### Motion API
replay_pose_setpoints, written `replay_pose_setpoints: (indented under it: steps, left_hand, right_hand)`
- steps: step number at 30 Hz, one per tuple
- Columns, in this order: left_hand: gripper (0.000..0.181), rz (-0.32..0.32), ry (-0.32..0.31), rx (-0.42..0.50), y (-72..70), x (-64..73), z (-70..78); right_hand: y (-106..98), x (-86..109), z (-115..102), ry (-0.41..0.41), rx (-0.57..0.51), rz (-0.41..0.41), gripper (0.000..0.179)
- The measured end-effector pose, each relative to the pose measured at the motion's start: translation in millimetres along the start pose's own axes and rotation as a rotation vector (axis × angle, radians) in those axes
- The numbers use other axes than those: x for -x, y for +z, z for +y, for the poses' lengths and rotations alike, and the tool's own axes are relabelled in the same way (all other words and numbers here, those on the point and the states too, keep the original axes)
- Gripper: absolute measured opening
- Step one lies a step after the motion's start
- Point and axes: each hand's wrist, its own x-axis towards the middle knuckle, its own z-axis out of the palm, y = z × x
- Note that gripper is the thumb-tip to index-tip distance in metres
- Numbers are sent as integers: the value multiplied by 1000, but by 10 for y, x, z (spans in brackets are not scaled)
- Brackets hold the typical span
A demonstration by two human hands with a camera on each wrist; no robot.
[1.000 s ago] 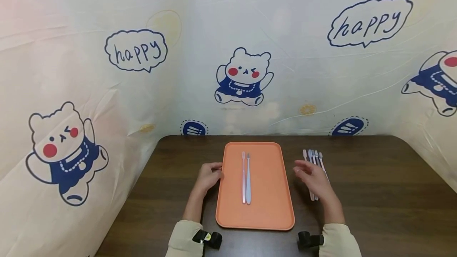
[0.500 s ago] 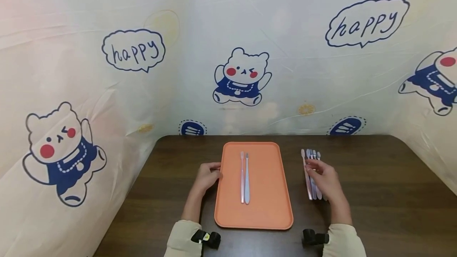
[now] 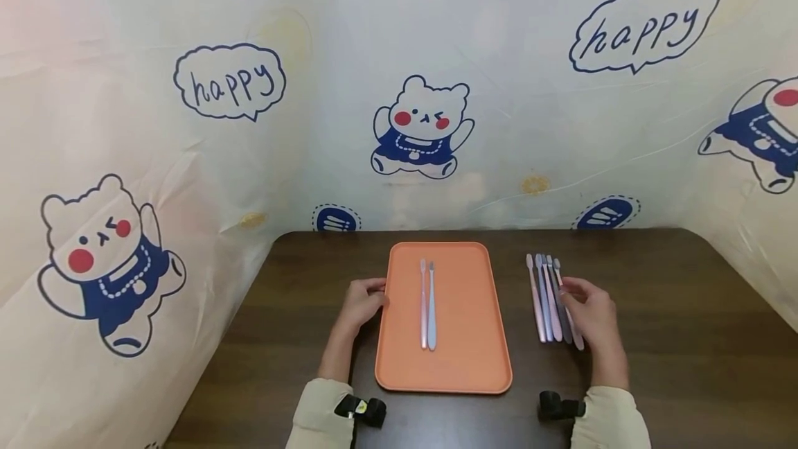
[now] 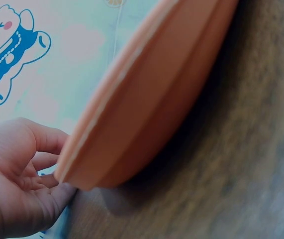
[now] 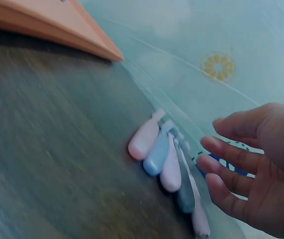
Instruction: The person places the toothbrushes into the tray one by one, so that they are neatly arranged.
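In the head view my left hand (image 3: 363,303) holds the left edge of an orange tray (image 3: 399,373), thumb and forefinger at the rim. The left wrist view shows its fingers partly hidden behind the tray wall (image 4: 127,114). Two toothbrushes, one pink (image 3: 424,317) and one light blue (image 3: 432,317), lie side by side on the tray. Right of it, several pink, blue and dark toothbrushes (image 3: 540,303) lie in a row on the table. My right hand (image 3: 592,310) hovers at the row's right end, fingers loosely bent and apart; in the right wrist view nothing is between them.
The dark wooden table (image 3: 686,338) extends on both sides of the tray. A pale cloth (image 3: 530,123) printed with bears and the word "happy" hangs behind and beside it. Black wrist cameras (image 3: 374,412) sit at both sleeves.
My right hand has moved right, from the left end of the toothbrush row across to its right end, uncovering the handles. The left hand stays at the tray's edge.
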Motion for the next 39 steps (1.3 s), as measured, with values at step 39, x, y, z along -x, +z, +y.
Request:
replay_pose_setpoints:
  steps: [39]
  left_hand:
    - [48, -27, -46, -13, -14, -82, 22]
  right_hand:
    - [-55, -42, 132, 193, 123, -49, 48]
